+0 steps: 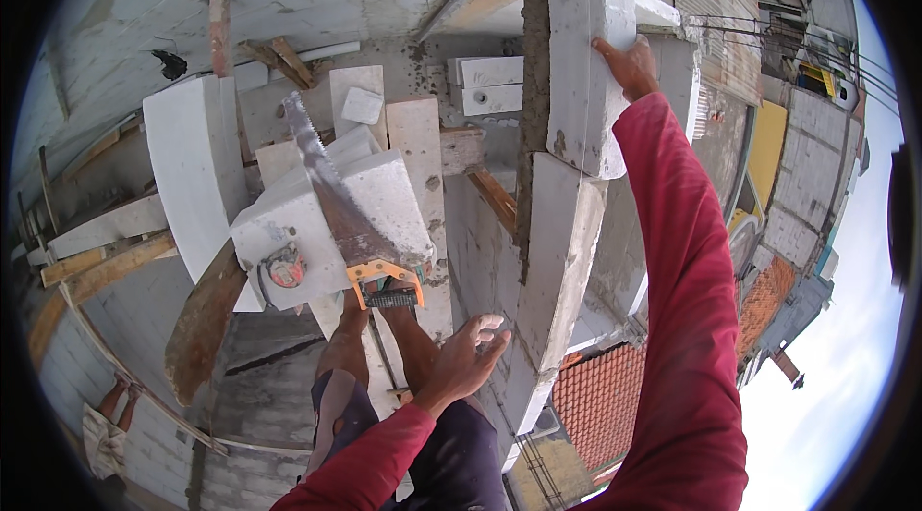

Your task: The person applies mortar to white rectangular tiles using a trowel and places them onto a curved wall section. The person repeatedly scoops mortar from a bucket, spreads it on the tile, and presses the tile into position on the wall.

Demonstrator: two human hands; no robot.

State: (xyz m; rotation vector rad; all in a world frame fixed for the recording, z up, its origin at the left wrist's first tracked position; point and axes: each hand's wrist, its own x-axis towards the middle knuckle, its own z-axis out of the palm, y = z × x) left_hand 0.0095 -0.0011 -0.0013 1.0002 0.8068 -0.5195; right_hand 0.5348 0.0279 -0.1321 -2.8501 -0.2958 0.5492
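The right hand (629, 67) is pressed flat, fingers together, against the far white block (588, 50) topping the wall. The left hand (468, 357) is held open, fingers spread, gripping nothing. Further left, a handsaw (336, 199) is laid across a cut block (322, 213).
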